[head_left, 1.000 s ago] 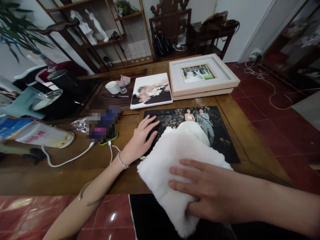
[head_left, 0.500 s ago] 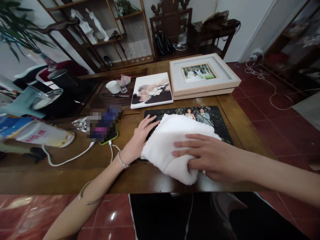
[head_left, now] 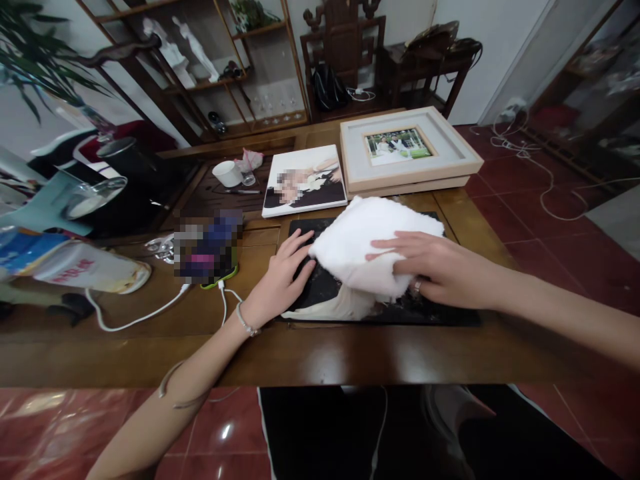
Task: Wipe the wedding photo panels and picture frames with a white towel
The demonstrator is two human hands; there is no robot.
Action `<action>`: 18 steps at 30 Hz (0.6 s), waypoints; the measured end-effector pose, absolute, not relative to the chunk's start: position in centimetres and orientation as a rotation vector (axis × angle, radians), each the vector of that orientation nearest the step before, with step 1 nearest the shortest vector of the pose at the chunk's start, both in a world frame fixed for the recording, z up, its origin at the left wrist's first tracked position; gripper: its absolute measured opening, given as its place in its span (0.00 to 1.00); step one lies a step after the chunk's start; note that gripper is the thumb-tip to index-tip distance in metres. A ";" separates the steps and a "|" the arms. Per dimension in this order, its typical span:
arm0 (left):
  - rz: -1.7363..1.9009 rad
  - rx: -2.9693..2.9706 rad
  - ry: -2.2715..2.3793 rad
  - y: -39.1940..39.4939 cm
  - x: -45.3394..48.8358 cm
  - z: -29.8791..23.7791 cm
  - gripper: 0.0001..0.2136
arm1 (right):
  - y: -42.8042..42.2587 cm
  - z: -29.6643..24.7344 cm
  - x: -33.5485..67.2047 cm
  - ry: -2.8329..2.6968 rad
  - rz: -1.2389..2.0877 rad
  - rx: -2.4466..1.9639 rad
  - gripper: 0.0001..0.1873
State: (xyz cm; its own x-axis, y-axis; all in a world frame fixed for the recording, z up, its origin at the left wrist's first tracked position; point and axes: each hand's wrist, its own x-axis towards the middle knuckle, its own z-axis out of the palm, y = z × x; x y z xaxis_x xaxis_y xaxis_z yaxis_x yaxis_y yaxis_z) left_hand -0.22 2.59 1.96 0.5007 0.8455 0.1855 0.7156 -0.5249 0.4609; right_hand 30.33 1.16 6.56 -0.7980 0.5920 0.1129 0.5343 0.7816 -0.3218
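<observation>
While the near side of the glossy brown wooden table (head_left: 210,360) shows a strip of wood between its front edge and the dark rectangular photo panel (head_left: 320,290), the far side is tighter: a square white-edged photo block (head_left: 304,180) sits just beyond the panel's back edge, left of centre. Past the panel's right end, a band of wood, then the table's right edge and red floor tiles (head_left: 520,220). Behind to the right, a pale wooden box frame (head_left: 445,143) with a small photo inside, its side showing two tiers, next to the photo block. Left of the panel: a blurred phone-like device with a lime-green rim (head_left: 213,247), white cable (head_left: 184,288) plugged in, near the left forearm; farther left, a white-and-blue printed container (head_left: 75,267). White cup (head_left: 227,174) farther back. Left hand (head_left: 290,270) lies flat on the panel's left end, fingers spread, holding nothing; fingertips right beside the cloth, contact hard to tell. Right hand (head_left: 433,267), fingers half bent, grips a fold of the fluffy white cloth (head_left: 370,243), which lies over the panel's middle and far edge. Panel flat, long axis left to right, roughly parallel to the table's front edge; pale gown shape along its near-left border.
</observation>
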 end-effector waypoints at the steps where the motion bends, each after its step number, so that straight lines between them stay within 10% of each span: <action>1: 0.573 2.426 1.319 2.6 -0.1 2.0 0.17 | 1.3 6.3 30.5 -2.732 0.356 -0.935 0.23; 18: 0.555 2.428 1.311 2.5 -0.1 2.1 0.19 | -3.7 6.6 26.6 -2.854 0.107 -0.809 0.17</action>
